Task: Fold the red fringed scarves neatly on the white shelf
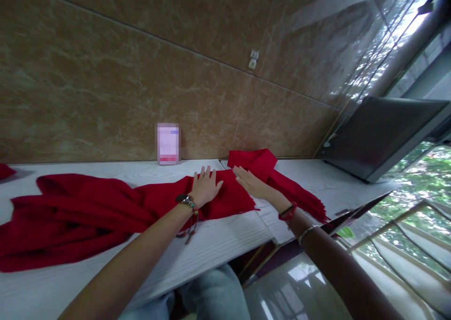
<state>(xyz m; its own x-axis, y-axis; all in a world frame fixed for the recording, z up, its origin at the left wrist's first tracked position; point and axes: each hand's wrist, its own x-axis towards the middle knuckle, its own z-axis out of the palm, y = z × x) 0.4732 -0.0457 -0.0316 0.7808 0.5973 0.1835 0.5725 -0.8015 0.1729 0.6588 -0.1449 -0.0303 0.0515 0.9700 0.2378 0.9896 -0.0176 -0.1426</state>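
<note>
Left hand [205,187]: spread flat on red fringed cloth [148,202], empty.
Right hand [252,183]: outstretched, we note, empty, at its edge.

1. Left grip [205,188]: flat, palm down, fingers spread toward the desk's [225,238] back edge.
2. Right grip [252,183]: fingers straight, together, slanting leftward.
3. Left forearm [141,260] and right forearm [327,248] reach over the desk's front edge.

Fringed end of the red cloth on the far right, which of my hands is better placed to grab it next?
Probably your right hand: it is nearer the fringed end and looks free, its fingers straight. Your left hand lies palm down on red cloth farther left.
</note>
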